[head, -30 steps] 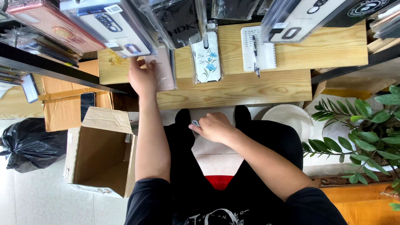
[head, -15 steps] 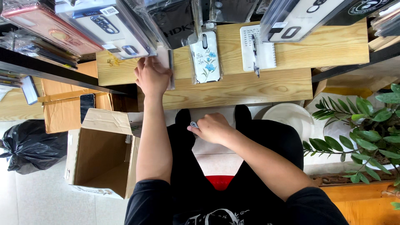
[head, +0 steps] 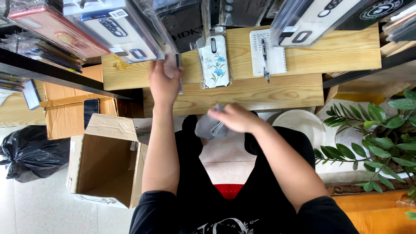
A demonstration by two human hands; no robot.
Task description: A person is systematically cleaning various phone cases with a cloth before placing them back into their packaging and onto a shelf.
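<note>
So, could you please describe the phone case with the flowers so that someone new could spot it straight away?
Start at the wooden desk in front of the seated person. On it, between the left hand and the spiral notepad with a pen, lies the flowered phone case in a clear sleeve. It is white with blue flowers, unlike the dark and pink cases hanging above.
</note>
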